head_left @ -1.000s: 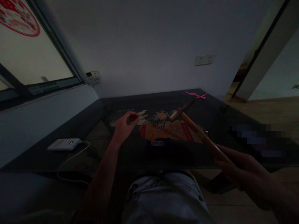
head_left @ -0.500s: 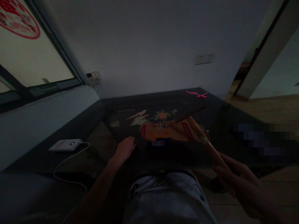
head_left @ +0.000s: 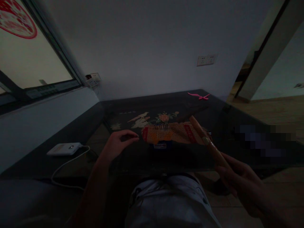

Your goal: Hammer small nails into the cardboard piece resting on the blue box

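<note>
My right hand (head_left: 237, 177) is closed around the wooden handle of a hammer (head_left: 209, 144), which slants up and leftward. Its dark head barely shows against the table. My left hand (head_left: 121, 141) is raised over the tabletop, thumb and fingertips pinched together; a tiny glint is at the tips, too small to name. Just right of those fingertips lies an orange and red patterned package (head_left: 175, 133), with a blue labelled item (head_left: 161, 145) below its front edge. Several thin dark nail-like pieces (head_left: 161, 126) show along the package's upper edge.
The dark glossy table (head_left: 133, 161) has a bird and flower picture (head_left: 163, 117) on it. A white device (head_left: 64, 148) with a cable lies at left. A pink ribbon-like strip (head_left: 201, 96) is at the far right. A blurred patch (head_left: 261, 139) covers something at right.
My left hand has lifted from the table near the package and moved a little up and left, now with fingers pinched. My right hand with the hammer has barely moved.
</note>
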`<state>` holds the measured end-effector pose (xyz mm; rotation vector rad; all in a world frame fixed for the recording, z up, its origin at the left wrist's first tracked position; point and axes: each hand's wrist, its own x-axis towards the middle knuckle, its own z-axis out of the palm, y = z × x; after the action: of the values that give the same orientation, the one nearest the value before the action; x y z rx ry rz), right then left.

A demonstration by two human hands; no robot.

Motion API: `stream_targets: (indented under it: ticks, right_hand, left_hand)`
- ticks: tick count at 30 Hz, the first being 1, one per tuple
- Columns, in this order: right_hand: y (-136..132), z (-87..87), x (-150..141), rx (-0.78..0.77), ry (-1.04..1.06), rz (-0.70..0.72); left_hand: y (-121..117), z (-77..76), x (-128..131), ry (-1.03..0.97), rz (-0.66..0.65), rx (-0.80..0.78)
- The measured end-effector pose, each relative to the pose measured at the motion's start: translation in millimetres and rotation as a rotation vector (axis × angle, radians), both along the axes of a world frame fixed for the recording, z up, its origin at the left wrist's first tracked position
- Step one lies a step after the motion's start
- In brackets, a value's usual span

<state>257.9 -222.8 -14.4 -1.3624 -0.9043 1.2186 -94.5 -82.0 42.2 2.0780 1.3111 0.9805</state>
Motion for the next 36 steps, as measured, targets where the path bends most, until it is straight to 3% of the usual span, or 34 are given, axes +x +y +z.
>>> stream_targets:
  ticks: [2,5,8,11,17,31,36]
  right_hand:
    - [1.9,2.5,-2.5,0.007,0.009,-0.013]
    - [4.5,4.7,-7.1,0.001,0.003,-0.042]
    - [5.4,5.8,-11.3,-0.014,0.003,-0.068]
    - [4.3,7.7,-14.8,-0.003,0.023,-0.094]
    - [3.0,10.6,-16.8,0.009,-0.012,-0.067]
    - [6.2,11.8,-16.3,0.011,-0.051,-0.017]
    - [10.2,16.7,-5.5,-0.006,-0.113,0.074]
  left_hand:
    - [7.3,9.1,23.5,-0.193,-0.050,0.043]
    - [29.4,10.0,67.5,-0.378,-0.174,0.054]
    - [54.2,1.5,107.2,-0.384,-0.282,0.066]
    - [70.9,-7.6,128.5,-0.298,-0.318,0.135]
    - [75.9,-13.0,127.3,-0.162,-0.308,0.133]
    - [79.0,-28.7,126.9,-0.162,-0.328,0.135]
    - [80.8,-34.7,126.6,-0.162,-0.317,0.142]
